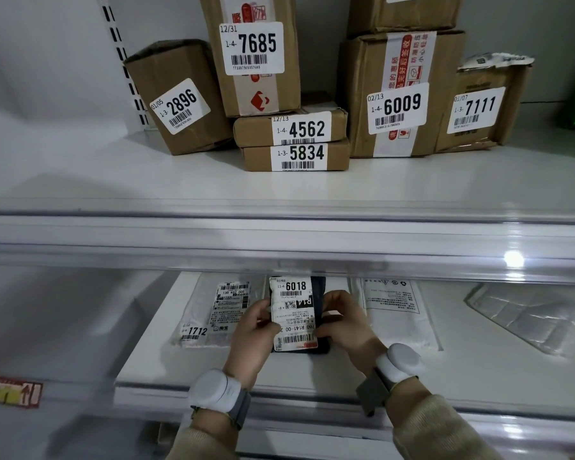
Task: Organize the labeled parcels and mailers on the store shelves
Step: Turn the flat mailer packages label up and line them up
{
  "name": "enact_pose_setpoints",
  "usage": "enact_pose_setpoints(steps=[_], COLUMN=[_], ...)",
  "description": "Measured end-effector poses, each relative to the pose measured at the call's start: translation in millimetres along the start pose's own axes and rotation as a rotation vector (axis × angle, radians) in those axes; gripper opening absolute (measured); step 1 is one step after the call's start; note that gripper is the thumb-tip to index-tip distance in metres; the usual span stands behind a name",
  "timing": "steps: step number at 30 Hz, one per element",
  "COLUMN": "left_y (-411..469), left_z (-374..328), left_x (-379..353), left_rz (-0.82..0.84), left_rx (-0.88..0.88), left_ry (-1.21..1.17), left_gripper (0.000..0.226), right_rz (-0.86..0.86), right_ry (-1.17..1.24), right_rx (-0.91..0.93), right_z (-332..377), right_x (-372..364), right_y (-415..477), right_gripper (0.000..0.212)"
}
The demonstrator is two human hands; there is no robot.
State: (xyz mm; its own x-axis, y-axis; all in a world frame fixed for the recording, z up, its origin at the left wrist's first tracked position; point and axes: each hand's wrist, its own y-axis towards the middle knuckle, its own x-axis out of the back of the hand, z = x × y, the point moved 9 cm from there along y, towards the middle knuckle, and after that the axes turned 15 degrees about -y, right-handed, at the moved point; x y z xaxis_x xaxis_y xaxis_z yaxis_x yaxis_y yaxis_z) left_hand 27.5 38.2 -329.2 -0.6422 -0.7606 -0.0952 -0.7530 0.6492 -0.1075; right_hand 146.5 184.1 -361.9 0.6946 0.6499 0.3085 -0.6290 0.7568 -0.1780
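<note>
The dark mailer labeled 6018 is pinched at its edges by the left hand and right hand. A white mailer lies just left of the left hand, another just right of the right.

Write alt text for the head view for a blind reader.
The left hand and right hand grip a dark mailer labelled 6018 at the lower shelf, between pale mailers. Brown cardboard parcels with numbered labels sit on the upper shelf.
</note>
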Motion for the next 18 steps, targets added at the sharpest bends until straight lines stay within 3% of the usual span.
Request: enact_pose_setpoints(steps=[8, 13, 18], left_y=[-4, -4, -4], left_z=[-3, -1, -26], left_x=[6, 3, -17], left_rz=[-0.009, -0.020, -0.107], left_rx=[-0.004, 0.046, -0.158], left_ry=[0.003, 0.086, 0.257], left_gripper=[0.043, 0.027, 0.033], right_rz=[0.021, 0.081, -0.099], right_ry=[-0.006, 0.031, 0.072], right_rx=[-0.014, -0.095, -0.060], right_z=[3, -6, -2], right_x=[-8, -12, 36], right_y=[-2, -5, -6], right_gripper=[0.051, 0.051, 0.044])
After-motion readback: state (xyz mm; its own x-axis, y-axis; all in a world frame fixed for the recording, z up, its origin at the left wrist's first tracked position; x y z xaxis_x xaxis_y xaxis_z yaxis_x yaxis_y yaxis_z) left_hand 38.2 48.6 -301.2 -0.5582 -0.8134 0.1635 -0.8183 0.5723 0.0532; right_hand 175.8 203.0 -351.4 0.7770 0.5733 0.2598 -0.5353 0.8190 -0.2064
